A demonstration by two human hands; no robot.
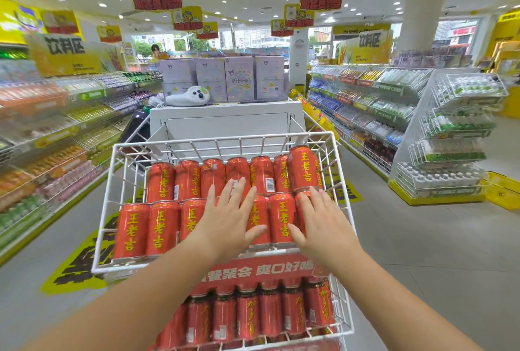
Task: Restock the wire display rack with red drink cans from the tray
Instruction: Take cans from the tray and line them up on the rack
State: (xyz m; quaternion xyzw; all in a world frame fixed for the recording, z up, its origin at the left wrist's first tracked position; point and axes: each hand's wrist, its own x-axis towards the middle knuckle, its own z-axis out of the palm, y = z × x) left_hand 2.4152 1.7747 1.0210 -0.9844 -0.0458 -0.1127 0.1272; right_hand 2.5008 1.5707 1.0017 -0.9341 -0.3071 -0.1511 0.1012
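Observation:
A white wire display rack [118, 153] stands right in front of me, its top tier filled with two rows of red drink cans [161, 181] lying on their sides. One can [302, 167] sits raised above the others at the back right. My left hand [228, 218] lies flat with spread, straight fingers on the front-row cans near the middle. My right hand [318, 221] lies flat on the cans at the right end. A lower tier [342, 331] holds more red cans [270, 314]. No tray is in view.
A white cabinet [225, 122] with pastel boxes [239, 77] and a white gadget [187, 96] stands behind the rack. Drink shelves run along the left [56, 136] and right [365, 103]. A white wire rack of bottles [455, 136] stands at right, yellow baskets [503, 190] beside it.

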